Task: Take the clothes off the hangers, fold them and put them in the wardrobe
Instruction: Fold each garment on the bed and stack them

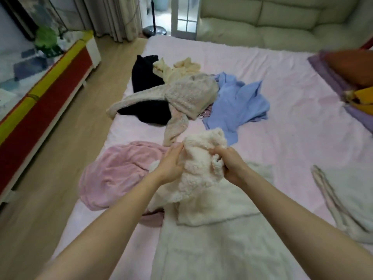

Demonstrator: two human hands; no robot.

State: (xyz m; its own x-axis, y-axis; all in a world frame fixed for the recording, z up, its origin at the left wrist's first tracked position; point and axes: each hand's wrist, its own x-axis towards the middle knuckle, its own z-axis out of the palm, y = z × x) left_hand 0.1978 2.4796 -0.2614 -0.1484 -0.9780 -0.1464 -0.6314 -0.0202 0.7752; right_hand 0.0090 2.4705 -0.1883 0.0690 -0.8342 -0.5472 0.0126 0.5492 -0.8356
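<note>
Cream fleece garment is bunched up over the near-middle of the bed, lifted at its top, lower part trailing onto a white towel-like cloth spread along the bed's near edge. Left hand grips the fleece's left side, fingers curled into the pile; right hand grips the right side, thumb and fingers clamped round a fold. Hands are close together, fleece between them, both forearms reaching in from the near edge. No hanger visible in the fleece. Just left of it, a pink garment lies crumpled at the bed's left edge, partly tucked under the fleece. Farther up the bed, toward the middle, a loose heap: grey-beige fuzzy top with one sleeve stretched toward the left edge, lying over a black garment; a pale yellow piece behind them; a blue shirt touching the heap's right side. At the near right edge, a white garment with striped trim. At the far right edge, purple bedding with orange and yellow cushions on it, blurred. Beyond the bed's far edge, a cream sofa. Left of the bed, wood floor and a low red-and-yellow cabinet.
</note>
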